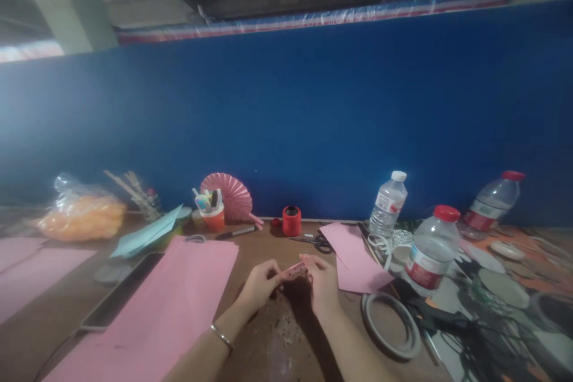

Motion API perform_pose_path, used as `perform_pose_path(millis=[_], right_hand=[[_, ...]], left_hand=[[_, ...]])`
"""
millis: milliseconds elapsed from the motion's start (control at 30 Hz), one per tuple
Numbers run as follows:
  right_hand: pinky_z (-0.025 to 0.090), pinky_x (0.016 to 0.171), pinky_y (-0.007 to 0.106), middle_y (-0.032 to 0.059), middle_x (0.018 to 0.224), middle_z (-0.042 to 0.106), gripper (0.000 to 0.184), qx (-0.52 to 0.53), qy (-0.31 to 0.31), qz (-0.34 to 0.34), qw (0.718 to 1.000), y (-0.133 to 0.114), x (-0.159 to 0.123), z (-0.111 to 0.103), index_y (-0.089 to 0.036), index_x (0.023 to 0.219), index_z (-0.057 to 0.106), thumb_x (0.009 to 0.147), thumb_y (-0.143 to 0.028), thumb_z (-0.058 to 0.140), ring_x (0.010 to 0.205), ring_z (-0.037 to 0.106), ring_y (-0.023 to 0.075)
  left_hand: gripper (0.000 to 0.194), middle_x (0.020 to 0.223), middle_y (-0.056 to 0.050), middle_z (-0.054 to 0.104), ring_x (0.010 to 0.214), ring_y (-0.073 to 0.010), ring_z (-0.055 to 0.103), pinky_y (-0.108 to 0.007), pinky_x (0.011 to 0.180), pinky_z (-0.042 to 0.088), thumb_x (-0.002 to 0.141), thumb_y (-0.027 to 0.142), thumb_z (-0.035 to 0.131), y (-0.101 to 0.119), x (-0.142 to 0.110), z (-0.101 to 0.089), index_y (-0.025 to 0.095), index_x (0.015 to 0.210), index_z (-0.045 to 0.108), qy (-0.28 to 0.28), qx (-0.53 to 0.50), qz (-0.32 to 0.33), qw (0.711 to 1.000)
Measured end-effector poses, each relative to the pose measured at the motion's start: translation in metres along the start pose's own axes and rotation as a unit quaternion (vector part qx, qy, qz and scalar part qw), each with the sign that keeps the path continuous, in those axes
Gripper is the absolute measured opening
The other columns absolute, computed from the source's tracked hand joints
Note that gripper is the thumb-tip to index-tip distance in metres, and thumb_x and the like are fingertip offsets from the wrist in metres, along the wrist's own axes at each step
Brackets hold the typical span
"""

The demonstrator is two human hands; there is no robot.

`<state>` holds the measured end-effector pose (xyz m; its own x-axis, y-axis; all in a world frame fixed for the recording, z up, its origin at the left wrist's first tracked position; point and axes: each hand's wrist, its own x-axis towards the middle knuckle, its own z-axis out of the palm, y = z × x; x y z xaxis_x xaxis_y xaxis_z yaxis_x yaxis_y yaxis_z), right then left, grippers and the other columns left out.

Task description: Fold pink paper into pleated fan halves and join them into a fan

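Note:
Between my hands, just above the table, is a narrow folded strip of pink paper (294,272) with small dark spots or holes along it. My left hand (262,283) pinches its left end, and my right hand (323,283) grips the right end with thumb and fingers. A silver bracelet circles my left wrist. Small dark bits lie on the brown table (286,334) below the strip. Beyond my hands stand a red thread spool (292,222) and black-handled scissors (321,243). A pleated pink paper fan (229,196) leans against the blue wall.
Pink sheets (172,304) cover the left side near a dark tablet-like slab (123,295). A cup of pens (212,213) stands behind. To the right are a cut pink sheet (358,259), tape rolls (390,327), plastic bottles (433,253) and tangled cables (487,334).

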<state>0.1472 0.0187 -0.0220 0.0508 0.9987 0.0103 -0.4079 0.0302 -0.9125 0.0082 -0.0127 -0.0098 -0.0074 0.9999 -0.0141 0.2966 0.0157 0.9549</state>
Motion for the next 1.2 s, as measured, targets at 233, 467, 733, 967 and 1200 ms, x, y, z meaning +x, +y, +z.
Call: perform_pose_path(millis=[233, 467, 733, 967, 1200], right_hand=[[0.035, 0.045, 0.023, -0.0002, 0.052, 0.053, 0.029, -0.166, 0.077, -0.098, 0.978, -0.01, 0.019, -0.019, -0.013, 0.075, 0.063, 0.075, -0.04, 0.051, 0.047, 0.046, 0.0122], [0.031, 0.091, 0.033, 0.0174, 0.113, 0.054, 0.04, -0.601, -0.03, -0.247, 0.76, 0.005, 0.047, -0.041, -0.005, 0.112, 0.053, 0.075, -0.011, 0.04, 0.106, 0.047, 0.0239], [0.034, 0.072, 0.028, 0.0065, 0.096, 0.062, 0.032, -0.7, -0.017, -0.216, 0.681, -0.007, 0.042, -0.041, -0.018, 0.096, 0.06, 0.077, -0.008, 0.037, 0.084, 0.052, 0.0199], [0.033, 0.072, 0.027, 0.0044, 0.092, 0.062, 0.035, -0.704, -0.044, -0.202, 0.679, -0.007, 0.044, -0.046, -0.019, 0.095, 0.061, 0.076, -0.006, 0.035, 0.081, 0.049, 0.0194], [0.032, 0.08, 0.028, 0.0057, 0.121, 0.05, 0.045, -0.715, -0.07, -0.214, 0.662, -0.014, 0.045, -0.045, -0.016, 0.12, 0.046, 0.076, -0.012, 0.038, 0.094, 0.046, 0.021]], left_hand=[[0.02, 0.062, 0.0, 0.056, 0.06, -0.0133, 0.05, -0.025, 0.059, 0.038, 0.078, 0.031, 0.045, -0.009, 0.003, -0.032, 0.017, 0.067, 0.054, 0.111, 0.282, 0.109, 0.947], [0.023, 0.092, -0.006, 0.057, 0.089, -0.0179, 0.051, -0.033, 0.082, 0.039, 0.078, 0.015, 0.039, -0.013, 0.011, -0.042, 0.018, 0.084, 0.061, 0.114, 0.326, 0.191, 0.919], [0.018, 0.083, -0.004, 0.059, 0.082, -0.0164, 0.054, -0.029, 0.076, 0.042, 0.077, 0.017, 0.039, -0.026, 0.019, -0.047, 0.018, 0.079, 0.057, 0.141, 0.241, 0.16, 0.947], [0.019, 0.082, -0.003, 0.061, 0.08, -0.0161, 0.055, -0.028, 0.074, 0.041, 0.075, 0.018, 0.041, -0.03, 0.028, -0.047, 0.019, 0.078, 0.059, 0.126, 0.211, 0.136, 0.96], [0.02, 0.081, -0.002, 0.062, 0.078, -0.015, 0.056, -0.026, 0.072, 0.04, 0.073, 0.014, 0.042, -0.031, 0.031, -0.045, 0.019, 0.075, 0.061, 0.124, 0.21, 0.131, 0.961]])
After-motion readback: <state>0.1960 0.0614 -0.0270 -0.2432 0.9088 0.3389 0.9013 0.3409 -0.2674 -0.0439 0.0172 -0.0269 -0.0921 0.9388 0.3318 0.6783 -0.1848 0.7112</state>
